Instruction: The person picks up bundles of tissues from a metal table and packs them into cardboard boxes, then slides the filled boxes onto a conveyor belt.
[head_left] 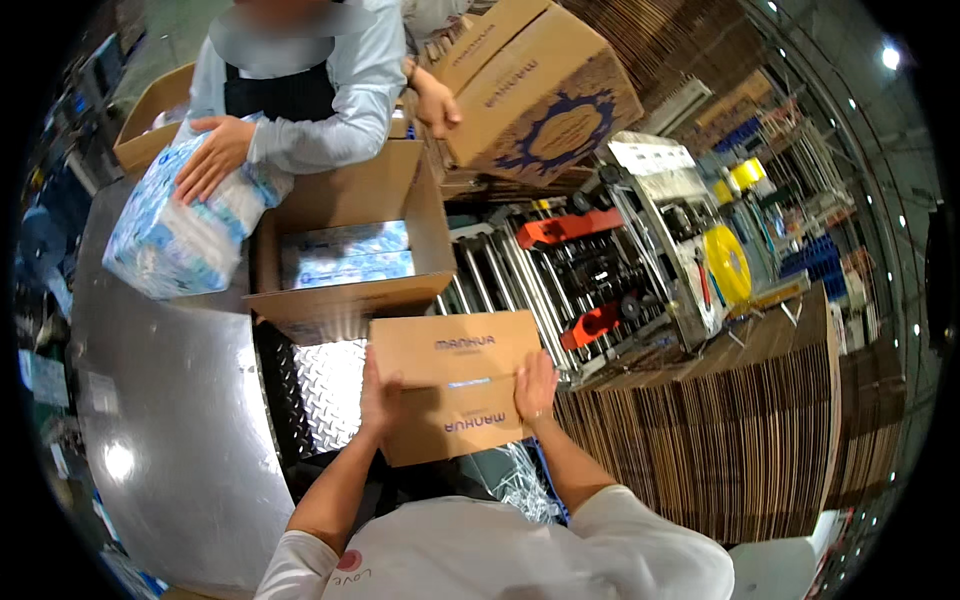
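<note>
Between my two hands is a brown cardboard box (455,385), its top flaps folded nearly together with a thin light slit between them. My left hand (378,392) presses against its left side, and my right hand (537,386) grips its right side. Just beyond it stands a larger open carton (345,305) with blue-and-white packages (355,262) lying in its bottom. Across from me, a co-worker rests a hand (212,158) on a blue-and-white plastic-wrapped bundle (180,225). The co-worker's other hand (437,103) is beside a big printed carton (540,95).
A curved metal table (170,400) lies on my left. Diamond-plate metal (330,390) shows below the open carton. To the right are a roller conveyor with a red-armed machine (570,228), a yellow tape roll (727,265) and stacked flat cardboard (700,440).
</note>
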